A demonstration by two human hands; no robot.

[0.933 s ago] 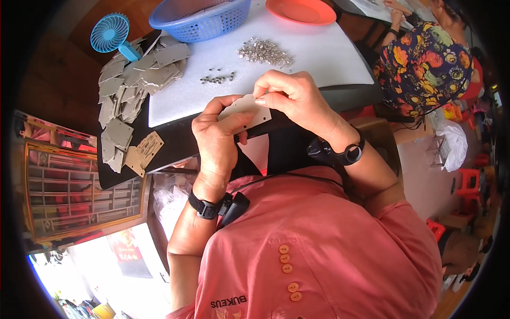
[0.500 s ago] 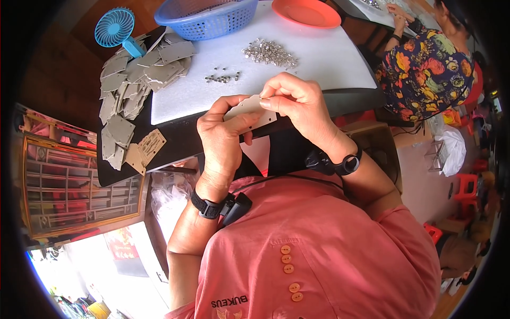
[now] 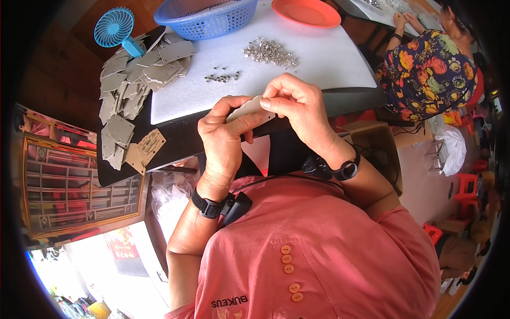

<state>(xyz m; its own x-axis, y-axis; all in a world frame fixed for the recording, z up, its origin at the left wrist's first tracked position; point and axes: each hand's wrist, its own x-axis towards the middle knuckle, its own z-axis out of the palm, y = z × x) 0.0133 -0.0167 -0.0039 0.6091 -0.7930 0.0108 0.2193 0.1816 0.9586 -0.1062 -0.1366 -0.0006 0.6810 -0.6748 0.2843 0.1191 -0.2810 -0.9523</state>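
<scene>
My left hand (image 3: 220, 130) is closed round a thin beige plate (image 3: 247, 108) with small holes along its edge, thumb on top and fingers beneath. The thumb and forefinger of my right hand (image 3: 304, 105) are pinched together at the plate's upper right corner. Whatever lies between those fingertips is hidden. Beyond my hands, a heap of small silvery metal pieces (image 3: 270, 52) lies on a white foam sheet (image 3: 319, 69). Several more small metal pieces (image 3: 221, 78) sit apart, to the left of the heap.
Many similar plates (image 3: 127, 87) are piled at the table's left, with browner ones (image 3: 146, 149) at its edge. Behind stand a blue fan (image 3: 115, 29), a blue basket (image 3: 207, 21) and a red-orange plate (image 3: 306, 13). A person in a floral top (image 3: 425, 74) sits at the right.
The plate has tilted in my left hand, so its face now shows more narrowly. My right fingertips stay at its corner. The co-worker's hands have shifted.
</scene>
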